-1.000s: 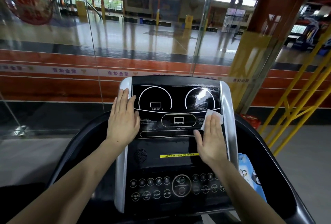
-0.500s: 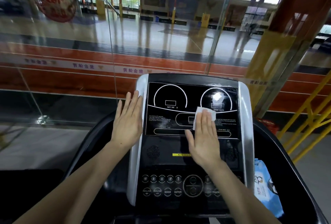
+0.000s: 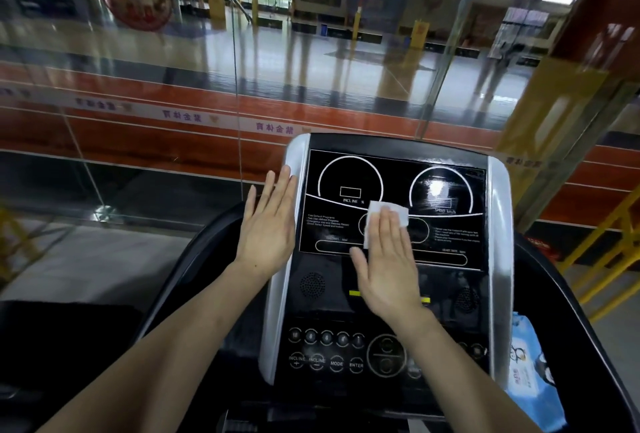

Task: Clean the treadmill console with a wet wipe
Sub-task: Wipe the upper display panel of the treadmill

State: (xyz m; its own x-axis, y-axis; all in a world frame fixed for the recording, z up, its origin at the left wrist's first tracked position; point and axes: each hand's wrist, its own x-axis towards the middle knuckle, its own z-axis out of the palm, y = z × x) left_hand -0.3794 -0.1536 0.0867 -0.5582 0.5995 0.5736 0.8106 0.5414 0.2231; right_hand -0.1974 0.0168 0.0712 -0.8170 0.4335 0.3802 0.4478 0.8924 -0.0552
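Head view: a white, crumpled wet wipe (image 3: 386,216) lies mid-screen on the glossy black, silver-edged treadmill console (image 3: 394,211), pressed flat under the right hand (image 3: 384,259), fingers straight together. The left hand (image 3: 268,224), flat and spread, rests on the console's silver left rail.

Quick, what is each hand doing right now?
Left hand: open, fingers straight, flat against the console's silver left edge, holding nothing.
Right hand: open, straight fingers pressing the white wet wipe onto the black screen.
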